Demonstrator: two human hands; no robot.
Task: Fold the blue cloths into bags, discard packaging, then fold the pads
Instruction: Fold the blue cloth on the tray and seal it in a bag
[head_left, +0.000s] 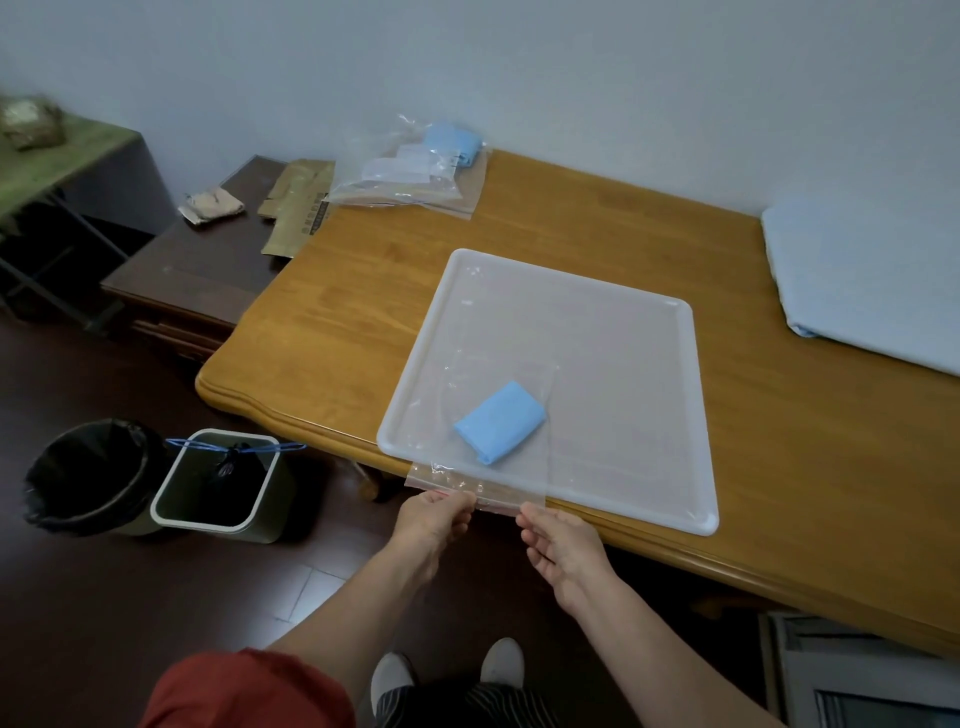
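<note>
A folded blue cloth (500, 422) lies inside a clear zip bag (470, 480) on the white tray (623, 332). The bag's mouth hangs over the tray's near edge. My left hand (431, 519) pinches the left end of the bag's mouth, and my right hand (558, 540) pinches its right end. At the table's far left lies a pile of clear bags (410, 179) with another blue cloth (454, 141) among them. Light blue pads (857, 291) are stacked at the right of the table.
The tray rests on a wooden table (363, 291). On the floor to the left stand a black-lined round bin (85, 475) and a green square bin (223, 483). A dark side table (197, 270) with cardboard scraps (296, 208) adjoins the table.
</note>
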